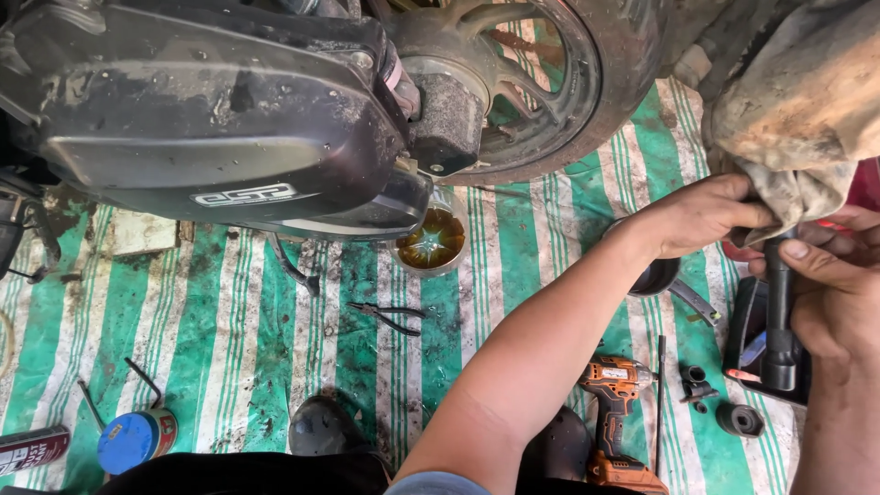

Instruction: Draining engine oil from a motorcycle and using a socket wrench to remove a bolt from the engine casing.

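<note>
A green-and-white striped tarp (229, 339) is covering the ground, grimy with oil. Well off from the gripping hands, a shallow bowl of amber oil (433, 241) is sitting under the engine case, with black pliers (390, 316) lying just below it. Closer to the grip, an orange cordless driver (616, 412) is lying beside a thin rod (659, 403), some small black fittings (697, 383) and a round rubber bush (739, 420). Farthest away, a blue-lidded tin (136, 440) is resting beside a spray can (32, 449).
</note>
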